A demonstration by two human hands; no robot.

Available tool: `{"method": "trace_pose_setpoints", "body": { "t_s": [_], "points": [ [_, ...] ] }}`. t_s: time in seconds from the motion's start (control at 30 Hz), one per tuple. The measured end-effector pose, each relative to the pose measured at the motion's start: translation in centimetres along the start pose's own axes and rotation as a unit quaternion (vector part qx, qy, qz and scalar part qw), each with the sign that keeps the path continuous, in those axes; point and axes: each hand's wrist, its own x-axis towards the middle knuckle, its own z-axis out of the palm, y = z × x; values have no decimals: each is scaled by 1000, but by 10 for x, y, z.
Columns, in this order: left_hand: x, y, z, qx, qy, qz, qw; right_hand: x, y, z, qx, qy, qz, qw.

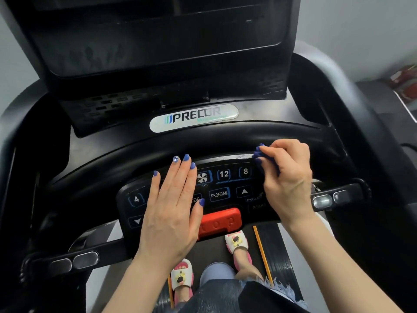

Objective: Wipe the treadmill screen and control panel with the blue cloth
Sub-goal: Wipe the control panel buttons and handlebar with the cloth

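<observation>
Left hand: the left hand (173, 206) lies flat, palm down, on the control panel (228, 177), fingers straight and close together pointing toward 12 o'clock; it holds nothing and covers the panel's left-middle keys.
Right hand: the right hand (286, 175) sits at 3 o'clock of the left one, fingers curled in toward the thumb at the panel's upper right edge; whether anything is pinched there I cannot tell, since the blue at the fingertips may be only nail polish.
Blue cloth: not clearly visible; I cannot tell where it is.
Control panel: a dark oval with lit keys, the fan key, "12" and "8" along the 12 o'clock side, "PROGRAM" (219, 194) below them, "4" toward 9 o'clock.
Stop button: the red stop button (220, 222) is at 6 o'clock of the panel, its left end under the left hand's thumb side.
Screen: the dark screen (158, 37) stands at 12 o'clock above the panel, smudged low on its left part.
Handlebar: a black curved handlebar (126, 159) arcs between screen and panel; the Precor badge (194, 117) is just above it.
Feet: two feet in cartoon slippers (181, 275) stand on the belt at 6 o'clock.
</observation>
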Motion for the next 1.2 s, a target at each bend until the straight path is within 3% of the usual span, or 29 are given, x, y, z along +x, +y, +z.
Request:
{"method": "trace_pose_setpoints", "body": {
  "t_s": [0.17,0.33,0.5,0.67,0.9,1.2],
  "points": [
    [0,-1,0,-6,2,1,1000,-4,5,-6,-12,-33,-59,998],
    [0,-1,1,-10,9,-5,1000,8,-4,5,-6,-27,-28,999],
    [2,2,1,-7,10,-16,1000,10,4,-4,-18,-76,-96,992],
    [1,5,-6,-5,18,-45,999,12,9,-12,-5,-110,-58,992],
    [-4,-8,-9,-16,3,-72,997,7,0,-9,19,-55,-32,998],
    [-4,-6,-14,-40,4,-73,996,3,1,-8,15,-38,-72,997]
  ]
}}
